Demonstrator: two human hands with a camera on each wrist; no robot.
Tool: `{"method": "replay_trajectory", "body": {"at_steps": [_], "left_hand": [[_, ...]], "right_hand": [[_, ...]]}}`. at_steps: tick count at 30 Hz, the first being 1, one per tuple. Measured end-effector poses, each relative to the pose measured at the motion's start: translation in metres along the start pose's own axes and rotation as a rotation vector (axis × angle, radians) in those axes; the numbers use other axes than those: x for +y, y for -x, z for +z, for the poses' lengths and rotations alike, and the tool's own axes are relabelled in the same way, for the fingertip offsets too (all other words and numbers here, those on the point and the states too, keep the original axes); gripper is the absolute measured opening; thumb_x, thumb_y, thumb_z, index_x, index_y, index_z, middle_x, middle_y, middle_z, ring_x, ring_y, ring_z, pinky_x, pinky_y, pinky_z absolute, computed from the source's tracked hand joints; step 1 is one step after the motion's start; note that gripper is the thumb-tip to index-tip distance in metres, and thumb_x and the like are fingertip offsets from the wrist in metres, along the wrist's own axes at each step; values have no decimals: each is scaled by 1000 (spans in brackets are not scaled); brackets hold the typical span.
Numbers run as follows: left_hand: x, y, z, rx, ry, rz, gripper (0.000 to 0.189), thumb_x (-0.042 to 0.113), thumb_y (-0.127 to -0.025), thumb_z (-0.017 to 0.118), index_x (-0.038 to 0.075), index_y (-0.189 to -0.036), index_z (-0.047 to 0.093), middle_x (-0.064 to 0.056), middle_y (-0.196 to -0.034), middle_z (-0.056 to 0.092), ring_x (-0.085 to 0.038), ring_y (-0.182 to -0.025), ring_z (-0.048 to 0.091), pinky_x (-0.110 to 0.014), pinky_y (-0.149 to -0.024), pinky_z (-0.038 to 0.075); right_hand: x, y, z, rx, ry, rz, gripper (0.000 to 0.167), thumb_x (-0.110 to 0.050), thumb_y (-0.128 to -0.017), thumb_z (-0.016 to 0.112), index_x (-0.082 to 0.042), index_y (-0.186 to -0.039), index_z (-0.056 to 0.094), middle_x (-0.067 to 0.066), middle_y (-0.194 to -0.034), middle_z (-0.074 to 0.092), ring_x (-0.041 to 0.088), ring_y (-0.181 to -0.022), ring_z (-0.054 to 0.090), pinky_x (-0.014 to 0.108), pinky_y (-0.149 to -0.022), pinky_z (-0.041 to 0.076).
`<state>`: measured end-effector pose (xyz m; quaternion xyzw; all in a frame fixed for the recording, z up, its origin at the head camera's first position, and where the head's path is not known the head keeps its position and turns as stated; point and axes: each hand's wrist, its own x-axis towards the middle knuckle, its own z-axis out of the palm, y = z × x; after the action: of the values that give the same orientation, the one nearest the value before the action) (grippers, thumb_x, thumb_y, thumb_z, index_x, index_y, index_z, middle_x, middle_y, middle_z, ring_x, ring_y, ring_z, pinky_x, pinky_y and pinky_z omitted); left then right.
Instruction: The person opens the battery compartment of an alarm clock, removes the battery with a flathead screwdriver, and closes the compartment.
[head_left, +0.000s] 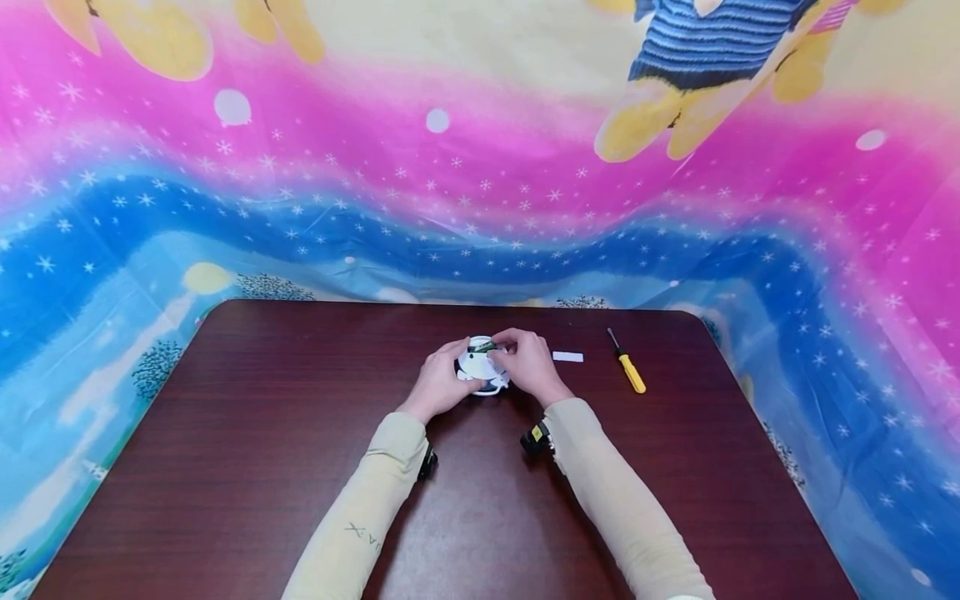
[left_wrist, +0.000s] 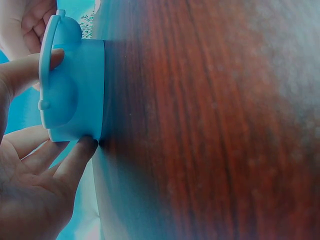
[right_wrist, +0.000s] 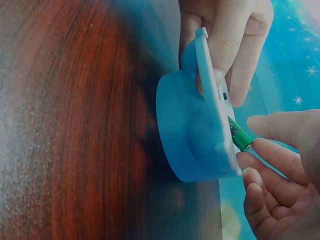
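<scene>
while aslant lengthwise, battery (right_wrist: 241, 137) (end up)

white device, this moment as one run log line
left hand: grips white device | right hand: at green battery | battery: slanted, one end outside device | yellow screwdriver: on table, right of hands

The left sleeve (head_left: 363, 504) bears an "X", rest unclear.

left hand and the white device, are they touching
Touching: the left wrist view shows the left hand gripping the white device, thumb over its rim and fingertips against its side.
</scene>
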<state>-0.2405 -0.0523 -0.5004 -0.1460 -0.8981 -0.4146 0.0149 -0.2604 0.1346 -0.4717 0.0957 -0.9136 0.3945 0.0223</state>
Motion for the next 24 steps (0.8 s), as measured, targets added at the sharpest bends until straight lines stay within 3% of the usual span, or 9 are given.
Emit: {"method": "replay_trajectory", "body": {"at_steps": [6,24], "left_hand": [[1,0,0,-2,1,6,82,23,-82,86,-5,-148,48,-18,-148,51,-32,-134,49,-43,-109,41],[-2,-1,1,-19,5,-6,82,24,-83,86,-2,-150,47,-16,-150,50,-30,-136,48,-42,-110,40]], "right_hand": [[0,-5,2,-13,22,9,29,-17,-93,76,-7,-120,76,5,-104,73,19,-85,62,36,-77,53],[-4,-15,4,-37,53,26,18,-18,-93,77,-9,-109,78,4,-94,69,20,-80,58,35,-72,51]]}}
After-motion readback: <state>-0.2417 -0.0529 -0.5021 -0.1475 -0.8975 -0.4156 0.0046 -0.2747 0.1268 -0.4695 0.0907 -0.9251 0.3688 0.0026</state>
